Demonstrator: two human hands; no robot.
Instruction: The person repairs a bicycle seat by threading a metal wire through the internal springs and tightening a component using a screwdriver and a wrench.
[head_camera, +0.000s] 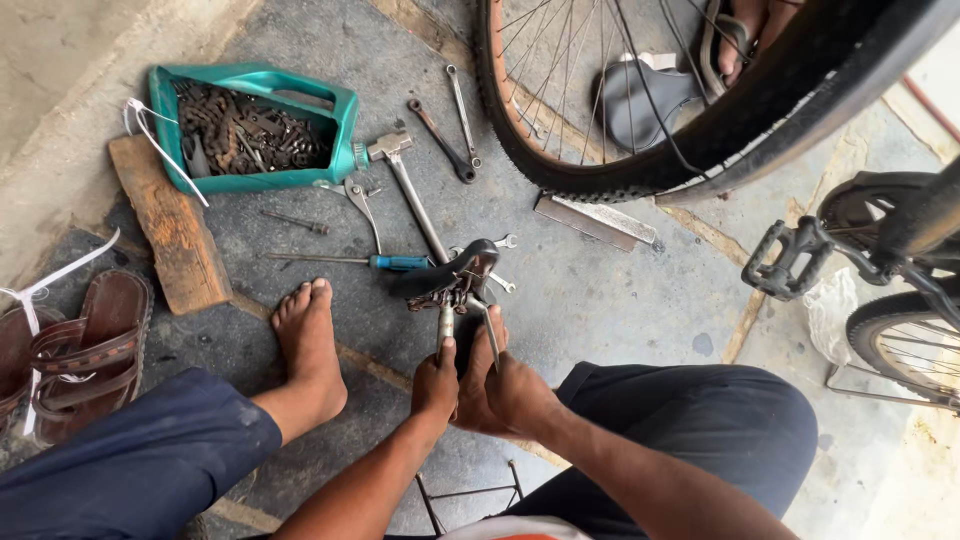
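From the head view, your two hands meet at lower centre of the frame over a black bicycle saddle (450, 272) turned underside up on the concrete floor (600, 300). Your left hand (436, 385) has its grip clamped around the handle of a tool (445, 322) that reaches up into the saddle's clamp hardware. Your right hand (505, 392) sits just beside it, touching it, grip closed on a second thin metal tool (490, 335) angled toward the same hardware. Your bare foot (308, 340) rests flat on the floor just left of the saddle. Behind the saddle lie a blue-handled screwdriver (370, 261) and a hammer (410, 185). At upper left a cut-open teal jug (340, 120) holds rusty chain pieces, beside a wooden block (172, 230). Two spanners (452, 135) lie near a bicycle wheel (640, 180) at top centre. Brown sandals (90, 350) sit at the left edge, and a pedal (785, 262) shows at right.
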